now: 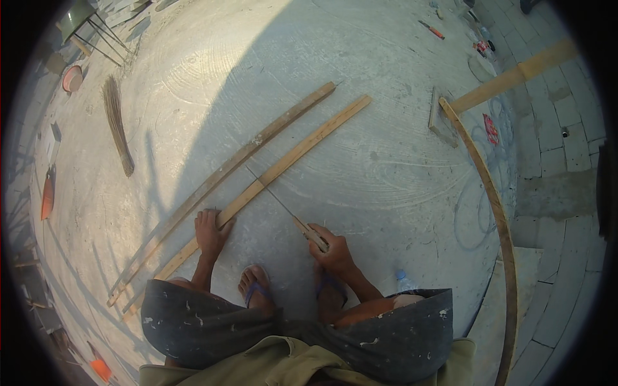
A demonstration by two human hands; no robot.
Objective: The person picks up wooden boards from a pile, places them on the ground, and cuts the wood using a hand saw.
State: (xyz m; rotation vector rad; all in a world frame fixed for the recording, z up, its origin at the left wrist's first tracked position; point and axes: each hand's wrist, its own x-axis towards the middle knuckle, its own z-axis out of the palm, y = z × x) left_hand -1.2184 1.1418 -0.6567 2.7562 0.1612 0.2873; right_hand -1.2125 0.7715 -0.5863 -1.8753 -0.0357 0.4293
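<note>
My right hand [331, 249] is closed round the handle of a handsaw [278, 201]. The thin blade, seen nearly edge-on, lies across a pale wooden batten [309, 145] about midway along its length. Lower down the same batten, my left hand [210, 233] grips it, thumb on the near side and fingers over the top. Roughly parallel to it, on the far left side, runs a second, greyer wooden batten [257, 140], which neither hand clearly holds. I cannot tell how deep the blade sits in the wood.
My sandalled foot [255, 287] is close beside the batten. A straw broom [117, 125] lies at left, near an orange-handled tool [47, 194]. A plastic bottle [404, 281] is by my right knee. At right, a long board [492, 193] stretches along the block wall [560, 193].
</note>
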